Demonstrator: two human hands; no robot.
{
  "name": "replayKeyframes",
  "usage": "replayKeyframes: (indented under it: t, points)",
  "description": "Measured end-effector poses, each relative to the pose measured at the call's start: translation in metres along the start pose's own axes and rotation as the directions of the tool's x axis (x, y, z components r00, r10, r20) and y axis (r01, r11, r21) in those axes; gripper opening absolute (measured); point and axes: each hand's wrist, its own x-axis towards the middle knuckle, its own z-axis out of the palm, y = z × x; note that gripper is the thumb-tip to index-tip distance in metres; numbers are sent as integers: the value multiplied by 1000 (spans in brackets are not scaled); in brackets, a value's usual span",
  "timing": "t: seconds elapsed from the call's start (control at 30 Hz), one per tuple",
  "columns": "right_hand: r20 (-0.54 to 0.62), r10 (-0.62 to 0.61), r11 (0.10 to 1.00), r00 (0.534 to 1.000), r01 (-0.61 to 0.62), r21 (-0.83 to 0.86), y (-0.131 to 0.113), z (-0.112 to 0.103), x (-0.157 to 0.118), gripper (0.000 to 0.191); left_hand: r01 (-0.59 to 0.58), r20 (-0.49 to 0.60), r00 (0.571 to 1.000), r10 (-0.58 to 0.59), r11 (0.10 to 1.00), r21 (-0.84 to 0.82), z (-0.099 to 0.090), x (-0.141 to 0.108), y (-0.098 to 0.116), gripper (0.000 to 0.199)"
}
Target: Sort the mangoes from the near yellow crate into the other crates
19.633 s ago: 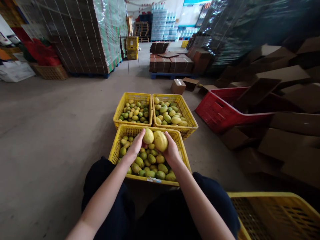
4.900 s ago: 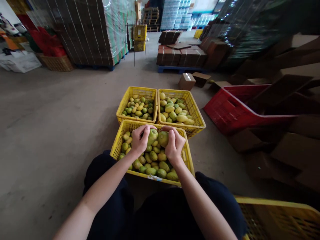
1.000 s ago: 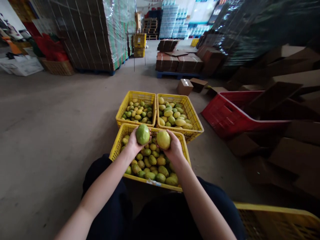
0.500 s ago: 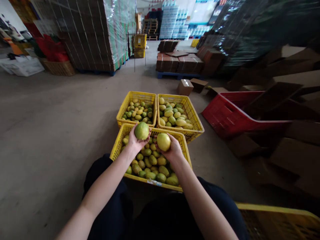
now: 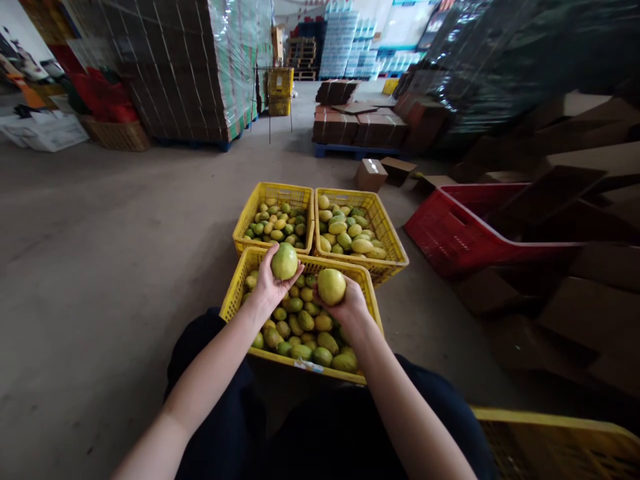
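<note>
Fingers (image 5: 297,274) cup green fruit (image 5: 284,261) in left hand (image 5: 267,285), yellowish fruit (image 5: 331,287) in right hand (image 5: 351,304). Loose grip could drop either into the crate (image 5: 340,375) at six o'clock

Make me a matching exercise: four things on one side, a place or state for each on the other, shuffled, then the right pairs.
Things
1. Left hand
2. Near fruit crate
3. Red crate
4. Basket

Places and states
A. Next to loose cardboard
B. Holding one fruit
C. Beneath red material
D. Pale patch on the side toward the person

Pairs
1-B; 2-D; 3-A; 4-C
</note>
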Motion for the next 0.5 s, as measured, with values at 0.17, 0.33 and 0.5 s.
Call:
replayKeyframes:
  t: [0.17,0.33,0.5]
  points:
    - [-39,121,993,992,-120,19,-3,4,-2,12,54,13,998,-54,998,36,-1,2,-1,26]
    - [-157,156,981,975,-135,138,-10,16,-9,9,105,32,994,-107,992,67,-4,6,-7,28]
    - [-194,260,958,946,-229,170,-14,25,-14,14,68,31,997,-69,997,28,-1,4,-5,30]
